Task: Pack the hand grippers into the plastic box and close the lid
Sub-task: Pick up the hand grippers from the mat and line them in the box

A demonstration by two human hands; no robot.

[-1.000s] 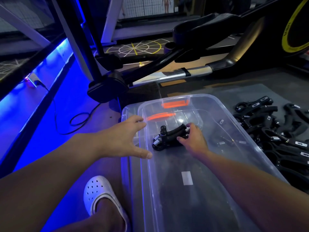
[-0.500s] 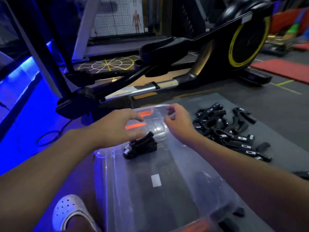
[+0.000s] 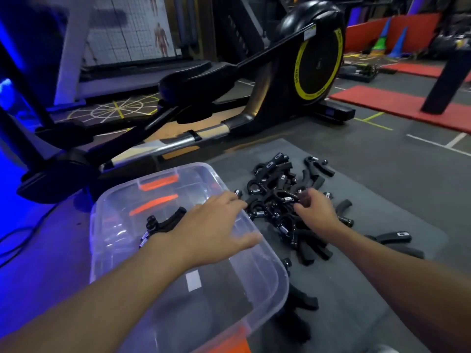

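Head view, setting: gym floor [image 3: 382,154] with a grey mat [image 3: 397,200] spread on it, seen from above and behind both forearms.
Plastic box [image 3: 102,225]: clear, top open, at 7 o'clock of the frame; it partly overlaps the mat's left edge, and its long axis runs from 6 towards 12 o'clock.
Orange latch [image 3: 159,183]: on the box's far end wall, at 12 o'clock of the box.
Packed hand gripper [image 3: 168,221]: black, lying on the box floor in the far half, its spring end towards 8 o'clock; the left wrist partly covers it.
Loose hand grippers [image 3: 277,189]: a tangled black pile on the mat at 3 o'clock of the box, just beside its right wall; a few strays lie apart towards 4 o'clock.
Left hand [image 3: 216,225]: above the box's right rim, palm down, directed at the pile.
Left fingers [image 3: 229,200]: straight and spread, thumb out towards 4 o'clock, holding nothing.
Right hand [image 3: 317,208]: resting on the near side of the pile, knuckles up.
Right fingers [image 3: 303,203]: curled down among the grippers and touching them; whether they have hold of one cannot be told.
Elliptical trainer [image 3: 318,59]: black with a yellow ring, at 12 to 1 o'clock, behind the mat.
Red mats [image 3: 395,103]: on the floor at 2 o'clock, well apart from the pile.
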